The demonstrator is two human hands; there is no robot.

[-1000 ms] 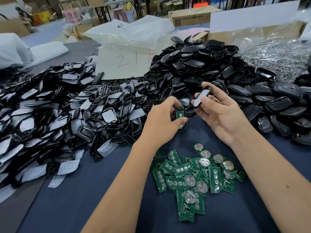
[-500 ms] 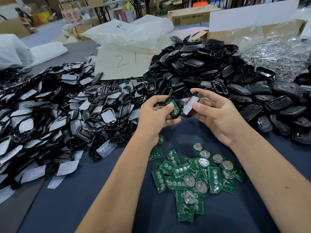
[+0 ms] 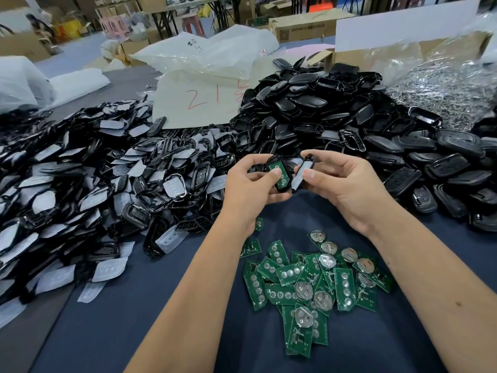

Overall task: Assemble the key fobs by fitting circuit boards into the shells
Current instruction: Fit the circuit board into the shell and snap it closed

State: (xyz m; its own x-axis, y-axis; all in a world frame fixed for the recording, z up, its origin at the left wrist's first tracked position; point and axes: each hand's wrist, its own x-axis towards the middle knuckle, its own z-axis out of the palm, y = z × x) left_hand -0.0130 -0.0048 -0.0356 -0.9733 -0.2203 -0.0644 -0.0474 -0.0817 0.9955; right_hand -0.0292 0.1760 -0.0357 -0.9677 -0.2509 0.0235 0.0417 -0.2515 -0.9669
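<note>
Shell (image 3: pixel 279 175) w/ green board in left hand (image 3: pixel 250 184) grip; right hand (image 3: pixel 347 184) pinches 2nd shell half (image 3: pixel 301 175).

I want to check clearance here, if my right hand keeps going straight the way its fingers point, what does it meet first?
Most likely the shell half with the green circuit board held in the left hand. The right hand points leftward with its own shell piece leading, and that piece would probably touch first, though depth is unclear.

Bright, even overhead light, soft shadows, glints on black shells (image 3: pixel 309 103); wide-angle bending at edges.
</note>
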